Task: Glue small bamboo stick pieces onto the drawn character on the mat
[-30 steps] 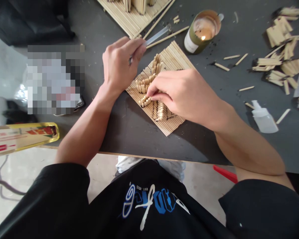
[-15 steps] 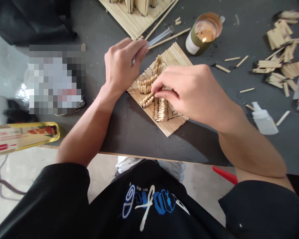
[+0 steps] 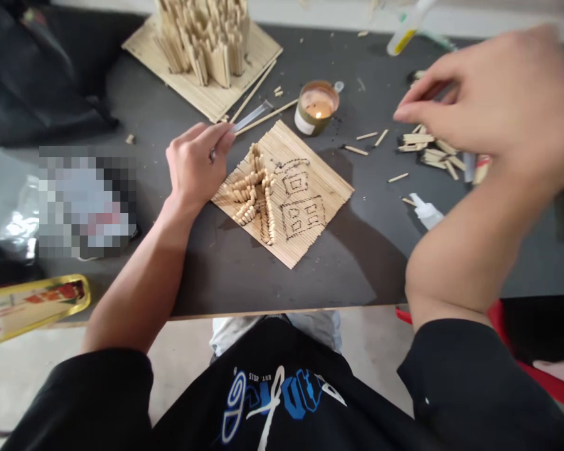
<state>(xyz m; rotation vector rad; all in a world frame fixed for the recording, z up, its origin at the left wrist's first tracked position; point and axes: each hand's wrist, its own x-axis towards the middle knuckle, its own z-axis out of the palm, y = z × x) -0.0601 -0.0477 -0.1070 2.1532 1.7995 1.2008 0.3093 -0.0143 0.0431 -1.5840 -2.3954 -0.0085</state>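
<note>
Black short-sleeved shirt (image 3: 282,401) with blue-and-white chest print, bare forearms.

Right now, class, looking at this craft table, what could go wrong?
1. The lit candle stands close to the stick board and loose sticks; a stray stick or an arm passing near could catch fire.
2. The right hand is raised and blurred over the loose sticks, so it may scatter them.
3. The left hand pinches a thin tool beside the glued sticks; a slip might dislodge them.

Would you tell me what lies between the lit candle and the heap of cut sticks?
Head view: a few loose sticks on dark table between candle and heap.
</note>
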